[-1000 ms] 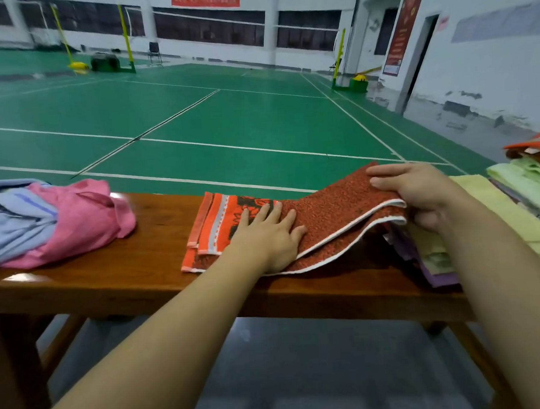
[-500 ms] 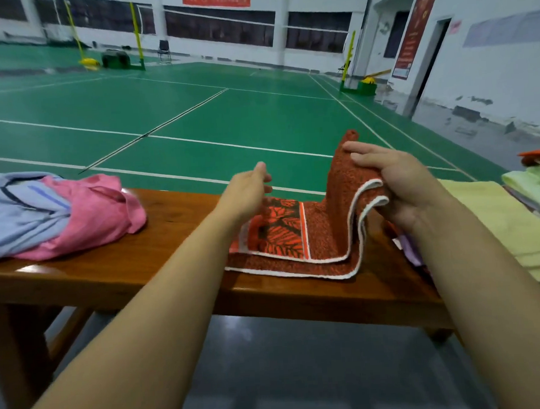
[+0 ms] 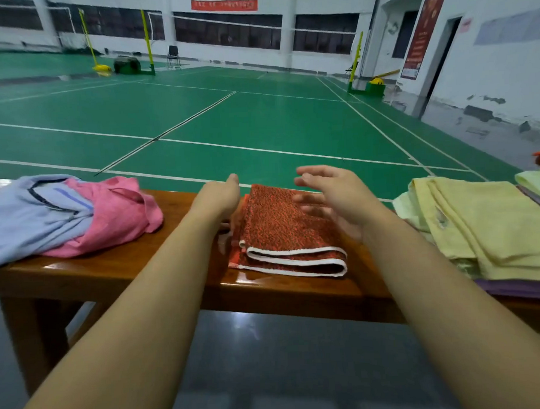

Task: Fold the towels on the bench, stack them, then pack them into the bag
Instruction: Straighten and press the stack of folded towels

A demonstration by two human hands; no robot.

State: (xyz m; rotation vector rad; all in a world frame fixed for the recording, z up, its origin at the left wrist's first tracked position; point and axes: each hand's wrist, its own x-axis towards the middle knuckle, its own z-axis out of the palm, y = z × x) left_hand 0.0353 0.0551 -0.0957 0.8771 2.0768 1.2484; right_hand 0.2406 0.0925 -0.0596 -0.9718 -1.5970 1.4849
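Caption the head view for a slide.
Both open hands, left and right, hover beside a folded red towel on a wooden bench.

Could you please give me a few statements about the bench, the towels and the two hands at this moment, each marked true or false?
1. The red towel lies folded on the bench. True.
2. The right hand grips the red towel. False: its fingers are spread, holding nothing.
3. A pink cloth lies left of the red towel. True.
4. The yellow towel lies on top of the red towel. False: it lies apart, to the right.
5. The left hand holds the pink cloth. False: it is beside the red towel.
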